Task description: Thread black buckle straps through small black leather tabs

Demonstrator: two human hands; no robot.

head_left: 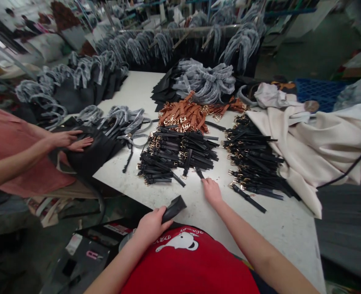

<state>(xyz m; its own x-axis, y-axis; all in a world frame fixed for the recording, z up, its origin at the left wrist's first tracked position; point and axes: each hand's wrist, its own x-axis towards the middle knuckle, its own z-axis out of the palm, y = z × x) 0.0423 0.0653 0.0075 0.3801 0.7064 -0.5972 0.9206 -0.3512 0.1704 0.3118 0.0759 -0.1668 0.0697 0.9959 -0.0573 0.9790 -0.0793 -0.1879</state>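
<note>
My left hand (pixel 151 226) is closed round a black tubular piece with a flared, flat end (pixel 176 207), held low at the table's front edge. I cannot tell what it is joined to. My right hand (pixel 211 191) is closed on the end of a short black strap (pixel 199 173), just in front of the piles. Stacks of black buckled straps (pixel 164 153) lie beyond it, and one strap (pixel 187 163) sits across the near edge. More black straps with gold buckles (pixel 254 163) are heaped to the right, with a single strap (pixel 248 198) nearest me.
Behind are brown buckled straps (pixel 183 112) and wrapped grey handles (pixel 205 81) on black panels. Cream fabric (pixel 293 143) drapes over the table's right side. At the left, a co-worker's hands (pixel 72 141) rest on black panels (pixel 91 153). A dark machine box (pixel 85 253) stands below.
</note>
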